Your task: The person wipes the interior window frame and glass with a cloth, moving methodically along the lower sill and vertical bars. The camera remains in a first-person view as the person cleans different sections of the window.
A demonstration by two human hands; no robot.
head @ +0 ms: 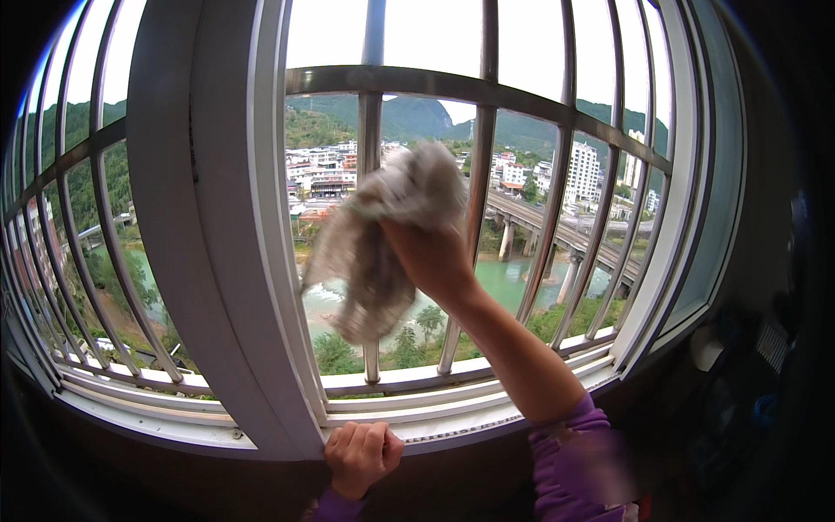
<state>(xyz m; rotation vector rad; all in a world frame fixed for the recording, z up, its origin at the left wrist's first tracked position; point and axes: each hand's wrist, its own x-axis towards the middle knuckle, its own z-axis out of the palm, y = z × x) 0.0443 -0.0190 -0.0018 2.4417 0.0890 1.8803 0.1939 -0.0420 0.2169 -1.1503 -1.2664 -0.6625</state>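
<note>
A greyish-beige cloth (372, 261), blurred and bunched at its top, hangs from my right hand (427, 251). My right arm reaches up in front of the upright metal bars (479, 176) of the window. Whether the cloth touches a bar or glass cannot be told. Below, my left hand (363, 453) curls its fingers over the inner edge of the white window sill (450, 427), just right of the wide mullion (202, 215). Purple sleeves cover both forearms in part.
A horizontal metal rail (430, 85) crosses the bars. A window pane (704, 176) stands at the right side. Outside lie a green river (509, 277), a bridge (522, 212), buildings and hills. Dark, unclear objects (737, 372) are at the lower right.
</note>
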